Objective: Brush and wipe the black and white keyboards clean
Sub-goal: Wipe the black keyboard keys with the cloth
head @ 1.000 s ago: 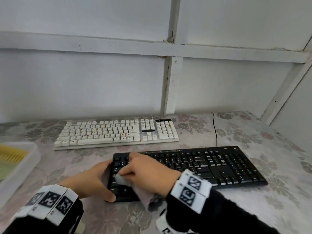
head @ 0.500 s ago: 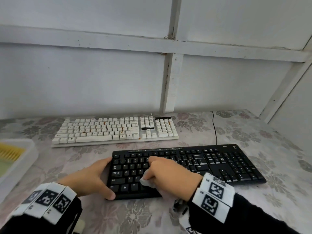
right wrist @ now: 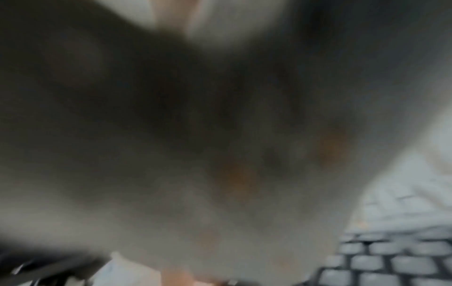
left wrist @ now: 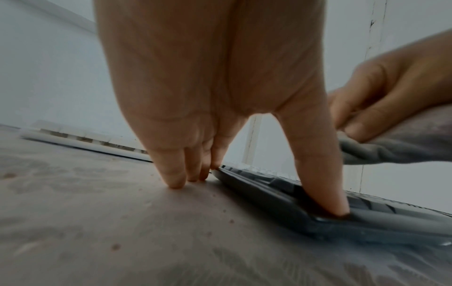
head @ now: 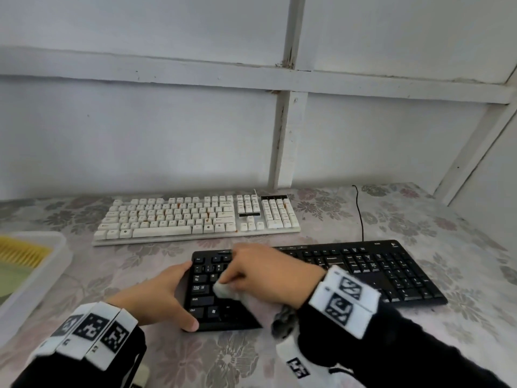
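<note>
- The right hand (head: pixel 260 278) is pinching a bunched grey cloth (head: pixel 226 291) between thumb and curled fingers and pressing it onto the left keys of the black keyboard (head: pixel 391 278); bunching is probably giving a firm pad that is reaching between keys.
- The left hand (head: pixel 156 298) is bracing that keyboard's left end: its thumb is lying along the near corner, and its fingers (left wrist: pixel 175 174), nearly straight and close together, are standing on the tablecloth (head: pixel 419 219) against the end edge. It is holding nothing; it is likely stopping the board from sliding under the wiping.
- The black keyboard is lying flat at the near side of the table, its cable (head: pixel 361 214) running back toward the wall.
- The white keyboard (head: pixel 195 217) is lying just behind it, apart from both hands, with orange-brown marks showing between some keys, so its cleaning seems not yet done.
- A tray (head: pixel 47 275) at the left is holding something with yellow bristles (head: pixel 22 252), probably the brush, parked within reach.
- The right wrist view is mostly blurred cloth.
</note>
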A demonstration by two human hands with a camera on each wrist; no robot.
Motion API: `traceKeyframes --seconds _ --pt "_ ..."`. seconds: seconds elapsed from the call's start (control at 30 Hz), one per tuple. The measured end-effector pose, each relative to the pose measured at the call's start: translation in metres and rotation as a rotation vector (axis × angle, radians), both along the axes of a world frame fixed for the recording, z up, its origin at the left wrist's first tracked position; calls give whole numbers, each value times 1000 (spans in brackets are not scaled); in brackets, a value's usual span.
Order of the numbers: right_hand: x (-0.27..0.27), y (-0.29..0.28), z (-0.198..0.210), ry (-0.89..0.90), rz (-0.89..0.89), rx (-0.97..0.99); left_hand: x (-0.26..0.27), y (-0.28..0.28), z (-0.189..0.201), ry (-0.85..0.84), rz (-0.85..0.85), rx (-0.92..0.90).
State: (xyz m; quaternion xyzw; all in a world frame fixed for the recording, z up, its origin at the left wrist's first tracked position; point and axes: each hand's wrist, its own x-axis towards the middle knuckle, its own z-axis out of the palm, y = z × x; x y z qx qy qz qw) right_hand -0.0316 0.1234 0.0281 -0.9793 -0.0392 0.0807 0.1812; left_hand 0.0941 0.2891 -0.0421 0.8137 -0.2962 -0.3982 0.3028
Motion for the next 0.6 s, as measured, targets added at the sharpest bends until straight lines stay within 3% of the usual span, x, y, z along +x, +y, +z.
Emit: traceKeyframes --seconds 0.1,0.23,0.6 --pt "26 27 -18 2 100 -51 -2 -3 2 45 5 -58" --pt "29 33 -35 6 97 -112 -1 -2 1 -5 2 -7" --pt "-44 -62 -29 79 -65 -182 3 2 -3 -23 -21 2"
